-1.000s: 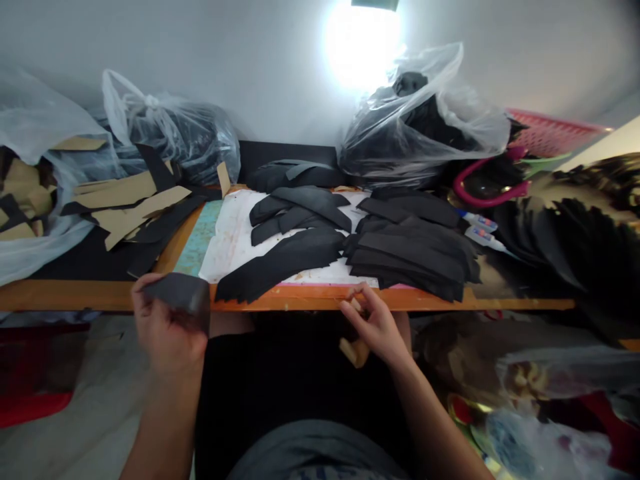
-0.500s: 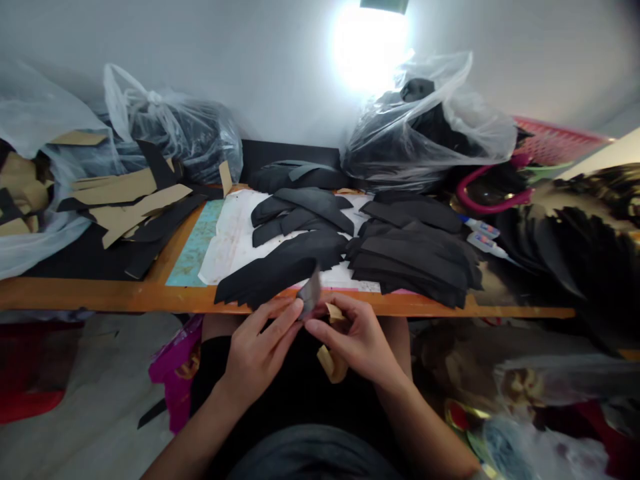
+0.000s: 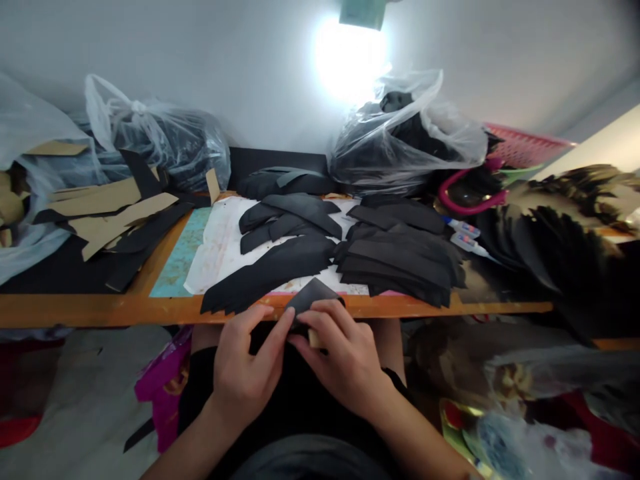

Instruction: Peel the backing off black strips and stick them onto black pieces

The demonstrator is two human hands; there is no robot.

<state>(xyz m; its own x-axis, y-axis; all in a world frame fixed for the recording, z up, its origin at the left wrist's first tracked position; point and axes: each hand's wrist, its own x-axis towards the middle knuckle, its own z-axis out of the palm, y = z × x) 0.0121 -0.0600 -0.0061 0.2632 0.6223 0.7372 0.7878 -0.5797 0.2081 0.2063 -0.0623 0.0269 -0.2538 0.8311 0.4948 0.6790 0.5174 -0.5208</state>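
Observation:
At the table's front edge, a black folded piece (image 3: 314, 291) of thin sheet material stands with one corner pointing up. My right hand (image 3: 345, 353) pinches its lower right part, fingers bent over it. A small tan strip (image 3: 315, 339) shows under those fingers. On the left side, the thumb of my left hand (image 3: 247, 363) touches the piece's edge, with the index finger spread apart from it. Just beyond lie a fanned row of black pieces (image 3: 270, 270) and, to the right, a thicker stack of black pieces (image 3: 400, 257).
White paper (image 3: 220, 233) covers part of the wooden table (image 3: 170, 312). Tan and black strips (image 3: 125, 223) are heaped at left. Clear plastic bags (image 3: 165, 143) stand behind, along with a pink basket (image 3: 530, 143). Two small glue tubes (image 3: 467, 237) lie at right.
The black piece has turned from a narrow edge-on view to a broad face. My left fingers have spread apart, and my right fingers have closed over the piece. The view has shifted slightly.

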